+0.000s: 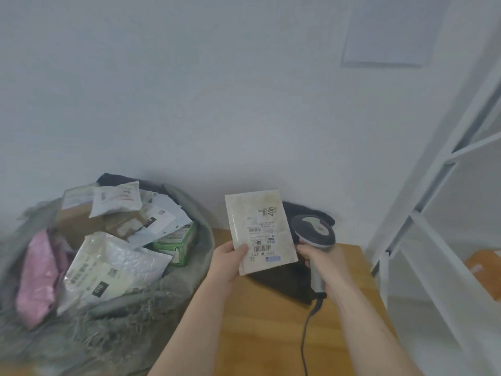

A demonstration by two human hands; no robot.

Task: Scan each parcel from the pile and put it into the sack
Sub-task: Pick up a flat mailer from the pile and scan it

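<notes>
A flat white parcel [259, 230] was pinched at its lower left corner by the left hand [227, 260] and held upright above the wooden worktop [260, 327], label facing the camera. A corded scanner [315, 237] was gripped by the right hand [321, 263] just beside the parcel's right edge. The grey sack [187, 278], filled with parcels, was seen at the left.
</notes>
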